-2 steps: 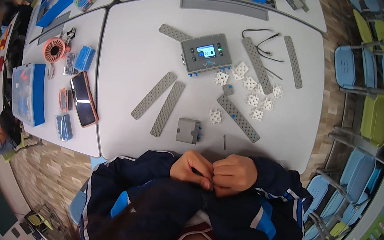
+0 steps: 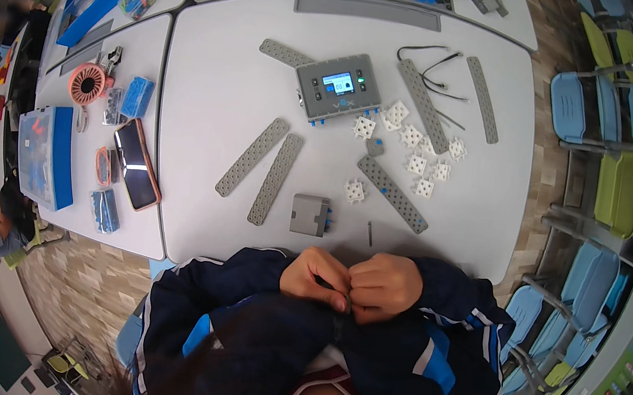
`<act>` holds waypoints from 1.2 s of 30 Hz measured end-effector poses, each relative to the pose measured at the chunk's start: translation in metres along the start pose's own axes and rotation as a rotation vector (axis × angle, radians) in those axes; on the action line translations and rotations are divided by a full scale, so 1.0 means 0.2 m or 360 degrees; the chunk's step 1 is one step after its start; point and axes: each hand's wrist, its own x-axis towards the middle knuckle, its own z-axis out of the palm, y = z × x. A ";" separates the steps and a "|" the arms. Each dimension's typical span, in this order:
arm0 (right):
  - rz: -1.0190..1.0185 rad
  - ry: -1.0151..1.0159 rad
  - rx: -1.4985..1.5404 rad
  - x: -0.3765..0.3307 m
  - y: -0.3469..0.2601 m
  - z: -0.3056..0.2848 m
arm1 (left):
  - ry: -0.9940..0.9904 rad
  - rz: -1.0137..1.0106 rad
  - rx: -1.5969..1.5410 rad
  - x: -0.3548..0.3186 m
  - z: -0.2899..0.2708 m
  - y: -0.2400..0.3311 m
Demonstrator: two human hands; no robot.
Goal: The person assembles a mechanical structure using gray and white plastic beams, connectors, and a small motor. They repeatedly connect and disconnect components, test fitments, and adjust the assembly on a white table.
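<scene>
Fingers (image 2: 332, 294) of both hands are curled inward and pressed together at the table's near edge, pinching a small dark part (image 2: 349, 304) between them; what kind of part it is cannot be told, since it is nearly hidden. The left hand (image 2: 316, 276) and the right hand (image 2: 385, 286) touch knuckle to knuckle, both in dark blue sleeves with white stripes.

At twelve o'clock from the hands, just beyond them on the white table (image 2: 214, 64), lies a small grey block (image 2: 308, 215) with a thin dark pin (image 2: 370, 233) beside it at about one o'clock. Further out at eleven o'clock sit two long grey perforated beams (image 2: 263, 163) (side by side, slanted). At one o'clock a grey beam with blue pegs (image 2: 392, 194) lies among white square connectors (image 2: 417, 164). Well apart at twelve o'clock stands a grey controller with a lit screen (image 2: 338, 86). Far off at ten o'clock lies a phone in an orange case (image 2: 137, 166).
</scene>
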 end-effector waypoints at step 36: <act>0.1131 0.1118 0.0634 -0.15 -0.17 0.41 | 0.0714 0.0422 0.1744 -0.15 0.17 -0.09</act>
